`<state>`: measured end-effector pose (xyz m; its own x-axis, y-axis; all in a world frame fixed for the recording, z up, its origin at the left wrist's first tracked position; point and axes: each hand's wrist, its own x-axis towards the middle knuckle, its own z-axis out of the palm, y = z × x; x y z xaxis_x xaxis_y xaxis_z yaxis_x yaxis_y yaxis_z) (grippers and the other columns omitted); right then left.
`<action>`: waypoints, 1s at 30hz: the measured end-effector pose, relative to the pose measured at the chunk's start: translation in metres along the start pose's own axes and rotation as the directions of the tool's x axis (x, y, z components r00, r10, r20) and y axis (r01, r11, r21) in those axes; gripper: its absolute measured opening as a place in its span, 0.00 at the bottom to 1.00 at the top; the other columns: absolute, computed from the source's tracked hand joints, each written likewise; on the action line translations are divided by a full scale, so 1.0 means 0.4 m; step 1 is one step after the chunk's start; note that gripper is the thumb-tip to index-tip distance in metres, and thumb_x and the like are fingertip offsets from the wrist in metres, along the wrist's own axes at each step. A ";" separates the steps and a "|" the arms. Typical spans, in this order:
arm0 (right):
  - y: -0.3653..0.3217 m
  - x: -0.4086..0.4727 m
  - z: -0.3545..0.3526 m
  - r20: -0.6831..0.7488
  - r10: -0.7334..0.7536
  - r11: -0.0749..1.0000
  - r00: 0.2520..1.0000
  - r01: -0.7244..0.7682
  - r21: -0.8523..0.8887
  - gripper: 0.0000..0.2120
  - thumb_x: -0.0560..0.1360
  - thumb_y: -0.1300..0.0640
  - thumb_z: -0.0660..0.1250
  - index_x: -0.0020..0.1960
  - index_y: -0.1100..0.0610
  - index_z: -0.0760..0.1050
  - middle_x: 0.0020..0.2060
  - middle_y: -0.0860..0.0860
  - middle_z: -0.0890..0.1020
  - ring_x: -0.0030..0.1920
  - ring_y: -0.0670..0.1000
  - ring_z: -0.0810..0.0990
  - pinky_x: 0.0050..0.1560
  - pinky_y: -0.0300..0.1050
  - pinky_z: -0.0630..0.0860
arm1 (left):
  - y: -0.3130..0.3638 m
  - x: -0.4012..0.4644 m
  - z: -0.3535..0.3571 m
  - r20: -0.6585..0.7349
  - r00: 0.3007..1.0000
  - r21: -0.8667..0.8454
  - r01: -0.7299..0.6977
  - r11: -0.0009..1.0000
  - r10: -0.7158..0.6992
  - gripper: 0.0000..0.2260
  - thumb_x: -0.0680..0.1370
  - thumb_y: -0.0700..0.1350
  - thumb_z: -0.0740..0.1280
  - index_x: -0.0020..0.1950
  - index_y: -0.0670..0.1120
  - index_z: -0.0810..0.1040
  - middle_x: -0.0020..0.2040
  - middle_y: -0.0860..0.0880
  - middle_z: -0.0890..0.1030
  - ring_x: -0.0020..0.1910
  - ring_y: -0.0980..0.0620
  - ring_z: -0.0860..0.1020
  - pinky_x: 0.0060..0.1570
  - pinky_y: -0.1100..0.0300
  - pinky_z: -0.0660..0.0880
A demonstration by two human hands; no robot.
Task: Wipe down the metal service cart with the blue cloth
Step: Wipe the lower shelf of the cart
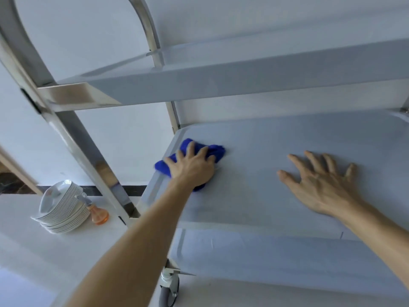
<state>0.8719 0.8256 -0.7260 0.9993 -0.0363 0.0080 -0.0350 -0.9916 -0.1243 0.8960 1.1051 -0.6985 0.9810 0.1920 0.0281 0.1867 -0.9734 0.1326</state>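
Observation:
The metal service cart (265, 196) fills the view, with an upper shelf above, a middle shelf under my hands and a lower shelf below. A bunched blue cloth (215, 150) lies at the middle shelf's far left corner. My left hand (192, 167) presses down on the cloth with spread fingers. To the right, my right hand (321, 185) rests flat on the bare shelf surface, fingers spread, holding nothing.
A stack of white plates (63, 207) and an orange spray bottle (97, 212) stand on the white floor left of the cart. The cart's upright steel post (88, 147) runs diagonally beside them. A caster wheel (169, 289) shows under the lower shelf.

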 end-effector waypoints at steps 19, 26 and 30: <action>-0.005 -0.013 0.003 -0.006 -0.009 0.999 1.000 0.009 -0.036 0.39 0.68 0.24 0.32 0.76 0.35 0.43 0.80 0.44 0.46 0.80 0.55 0.44 0.73 0.73 0.44 | -0.026 0.223 0.015 -0.012 0.997 0.001 0.082 0.997 -0.082 0.22 0.80 0.62 0.48 0.73 0.63 0.63 0.77 0.54 0.60 0.75 0.41 0.58 0.70 0.32 0.51; 0.000 -0.006 0.004 0.021 0.003 1.000 1.000 -0.003 -0.025 0.39 0.67 0.24 0.31 0.76 0.35 0.40 0.80 0.42 0.44 0.80 0.54 0.42 0.73 0.72 0.42 | 0.222 0.124 0.055 -0.041 0.868 -0.008 -0.495 0.869 0.494 0.22 0.78 0.66 0.52 0.71 0.68 0.64 0.79 0.58 0.59 0.76 0.47 0.60 0.70 0.37 0.55; -0.002 -0.007 0.006 0.017 -0.001 0.999 1.000 0.002 -0.039 0.40 0.67 0.24 0.29 0.77 0.36 0.40 0.80 0.43 0.43 0.80 0.54 0.41 0.73 0.72 0.43 | 0.155 0.100 0.048 -0.083 0.763 -0.060 -0.646 0.761 0.642 0.22 0.77 0.66 0.50 0.70 0.69 0.66 0.78 0.60 0.62 0.75 0.53 0.63 0.71 0.45 0.60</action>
<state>0.8691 0.8269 -0.7282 0.9994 -0.0333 -0.0082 -0.0339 -0.9957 -0.0858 0.9479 1.0501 -0.7081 0.8635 -0.4677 0.1888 -0.4953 -0.8570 0.1425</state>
